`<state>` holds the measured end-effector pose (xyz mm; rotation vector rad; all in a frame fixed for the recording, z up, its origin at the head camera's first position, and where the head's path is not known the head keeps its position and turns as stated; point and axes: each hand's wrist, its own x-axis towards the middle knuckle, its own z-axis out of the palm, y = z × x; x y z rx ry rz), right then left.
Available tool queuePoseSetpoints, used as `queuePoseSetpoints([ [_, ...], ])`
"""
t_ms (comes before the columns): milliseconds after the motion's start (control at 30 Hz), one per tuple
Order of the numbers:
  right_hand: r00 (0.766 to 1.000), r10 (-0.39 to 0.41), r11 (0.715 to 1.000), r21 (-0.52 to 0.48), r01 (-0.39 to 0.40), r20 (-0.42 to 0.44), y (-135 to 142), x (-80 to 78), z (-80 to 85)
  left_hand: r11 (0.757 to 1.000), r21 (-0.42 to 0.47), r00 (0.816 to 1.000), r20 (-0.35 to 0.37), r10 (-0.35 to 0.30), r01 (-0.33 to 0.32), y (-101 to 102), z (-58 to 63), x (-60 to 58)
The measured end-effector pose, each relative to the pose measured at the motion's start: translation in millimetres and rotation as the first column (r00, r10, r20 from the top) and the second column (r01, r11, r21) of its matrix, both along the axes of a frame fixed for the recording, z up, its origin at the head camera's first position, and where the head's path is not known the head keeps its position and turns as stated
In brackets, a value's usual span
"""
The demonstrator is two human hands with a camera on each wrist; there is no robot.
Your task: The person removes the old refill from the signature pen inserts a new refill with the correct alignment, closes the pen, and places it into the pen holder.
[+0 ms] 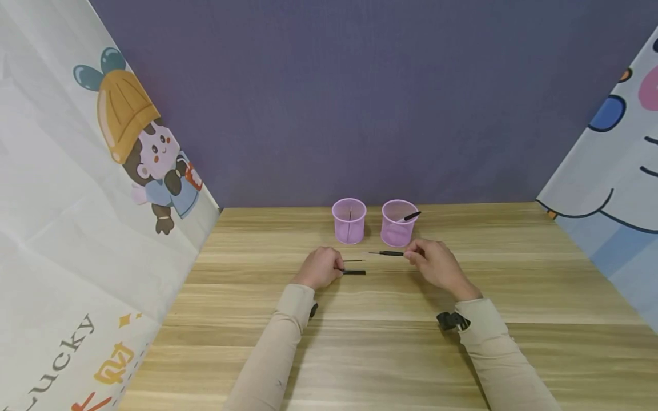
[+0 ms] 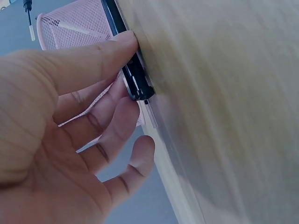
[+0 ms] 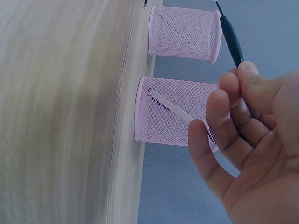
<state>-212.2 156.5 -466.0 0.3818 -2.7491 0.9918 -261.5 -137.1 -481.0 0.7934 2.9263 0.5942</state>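
My left hand pinches a black pen between thumb and fingertip, close over the wooden table. From the same fingers a thin dark rod points rightward, just beyond the pen. My right hand pinches the end of a slim black-handled tool; its narrow shaft points left and ends in a pale tip, and its exact kind is unclear. Behind the hands stand two pink mesh cups. The left cup holds a thin dark rod; in the right cup leans a pale stick with a black end.
The wood-grain table spreads beneath both forearms. Right behind the cups rises a dark blue-grey wall. Printed white sheets border the left and right sides. A black wrist strap sits at the right cuff.
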Motion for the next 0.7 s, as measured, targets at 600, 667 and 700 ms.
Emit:
queuePoseSetpoints([
  [600,1.0,-0.007,1.0,0.005,0.007,-0.018,4.2,-1.3,-0.9,0.992,0.123,0.997,0.062,-0.036,0.028,-5.7,1.5,-3.3],
  [667,1.0,-0.006,1.0,0.003,0.006,-0.014,4.9,-1.4,-0.7,0.988,0.152,0.997,0.066,-0.045,0.035,-7.4,2.8,-4.4],
  [700,1.0,-0.006,1.0,0.003,0.006,-0.013,5.2,-1.4,-0.6,0.986,0.16,0.997,0.064,-0.05,0.039,-8.1,3.4,-5.0],
])
